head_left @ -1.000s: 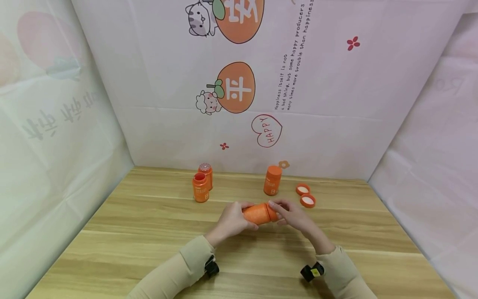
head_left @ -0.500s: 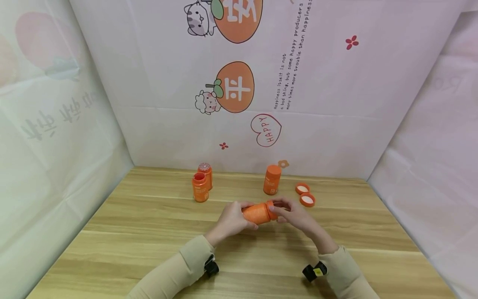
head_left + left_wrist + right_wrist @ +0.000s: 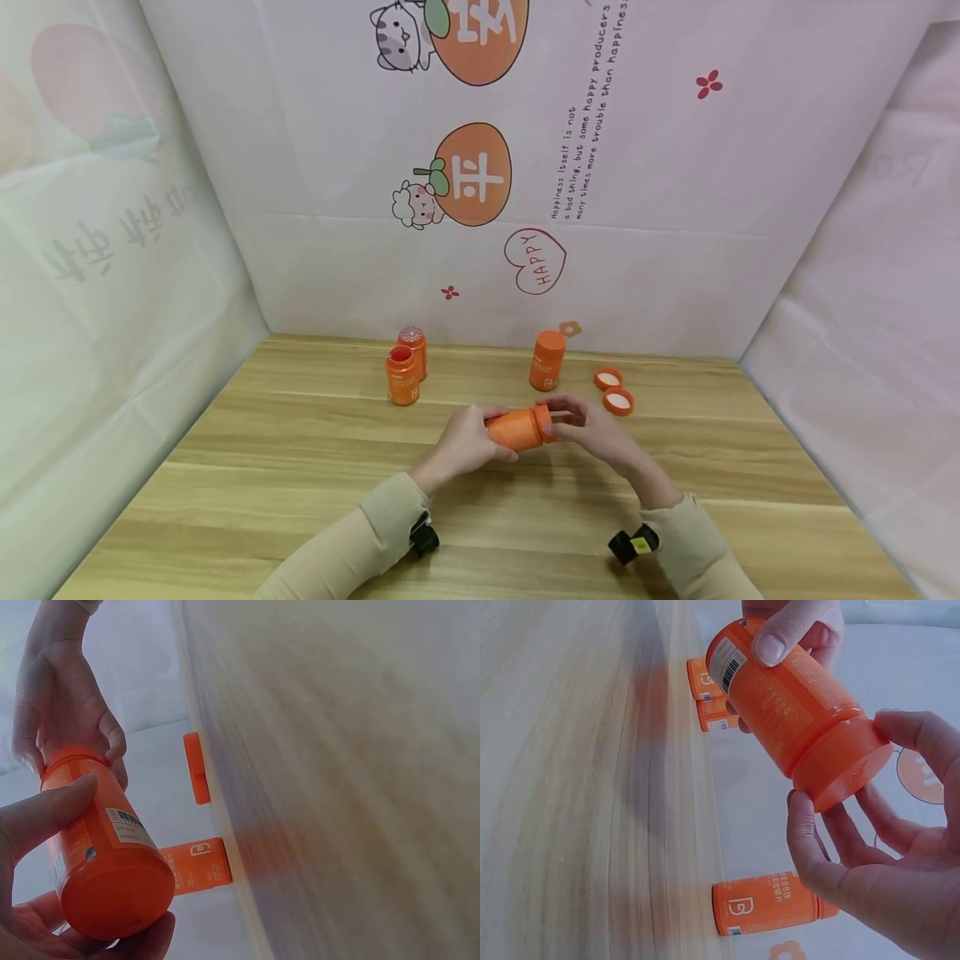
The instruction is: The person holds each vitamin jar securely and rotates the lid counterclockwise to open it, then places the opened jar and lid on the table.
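Above the tabletop, my left hand (image 3: 467, 442) grips an orange pill bottle (image 3: 516, 430) round its body. The bottle lies tilted, its capped end toward my right hand (image 3: 596, 429). Thumb and fingertips of that hand pinch the rim of the orange screw cap (image 3: 847, 765), spread round its edge. The cap sits on the bottle's neck with a narrow groove below it. In the left wrist view the bottle's base (image 3: 118, 892) faces the camera, and a white barcode label (image 3: 127, 827) shows on its side.
At the back left stand two uncapped orange bottles: a front one (image 3: 403, 385) with an open mouth, and another (image 3: 422, 357) with a silvery top. A capped bottle (image 3: 547, 367) stands back centre. Right of it, two loose caps (image 3: 618, 403) lie inside up. White printed cloth (image 3: 337, 275) walls the table.
My right hand's fingers have shifted round the cap, and the hand has moved slightly right. My left hand and the bottle stay nearly still.
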Action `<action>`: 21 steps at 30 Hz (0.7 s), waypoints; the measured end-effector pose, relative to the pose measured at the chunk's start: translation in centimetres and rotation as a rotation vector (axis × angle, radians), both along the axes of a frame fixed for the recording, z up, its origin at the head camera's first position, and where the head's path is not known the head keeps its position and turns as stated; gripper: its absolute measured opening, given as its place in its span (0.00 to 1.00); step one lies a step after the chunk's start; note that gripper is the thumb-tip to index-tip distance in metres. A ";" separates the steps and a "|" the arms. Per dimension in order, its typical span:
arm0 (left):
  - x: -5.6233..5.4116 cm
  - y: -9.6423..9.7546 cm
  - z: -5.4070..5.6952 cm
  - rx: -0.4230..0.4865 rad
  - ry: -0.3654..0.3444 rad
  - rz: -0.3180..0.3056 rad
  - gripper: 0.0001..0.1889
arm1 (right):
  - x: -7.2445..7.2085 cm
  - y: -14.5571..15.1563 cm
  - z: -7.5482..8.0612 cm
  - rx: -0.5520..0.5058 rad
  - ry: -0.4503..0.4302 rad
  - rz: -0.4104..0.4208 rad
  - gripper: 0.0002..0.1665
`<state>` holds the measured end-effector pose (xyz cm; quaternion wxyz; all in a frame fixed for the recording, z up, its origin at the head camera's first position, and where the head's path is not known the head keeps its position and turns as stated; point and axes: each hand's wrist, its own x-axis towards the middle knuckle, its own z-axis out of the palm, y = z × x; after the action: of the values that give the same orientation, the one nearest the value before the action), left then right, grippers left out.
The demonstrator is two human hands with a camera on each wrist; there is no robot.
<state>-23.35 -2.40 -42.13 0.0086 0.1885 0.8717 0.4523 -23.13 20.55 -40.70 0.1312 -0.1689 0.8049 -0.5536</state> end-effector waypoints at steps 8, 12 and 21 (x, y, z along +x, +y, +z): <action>-0.2 0.0 -0.2 0.008 -0.010 -0.006 0.32 | 0.1 0.2 0.2 -0.011 0.008 0.031 0.30; -0.2 -0.1 -0.2 0.012 -0.019 -0.009 0.32 | 0.0 0.4 0.1 -0.045 0.003 0.056 0.30; -0.3 -0.1 -0.3 0.021 -0.029 -0.012 0.31 | -0.1 0.5 0.0 -0.087 0.029 0.086 0.31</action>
<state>-23.63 -2.51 -42.38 0.0219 0.1875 0.8654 0.4641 -23.28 21.07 -40.74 0.1358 -0.2170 0.7740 -0.5791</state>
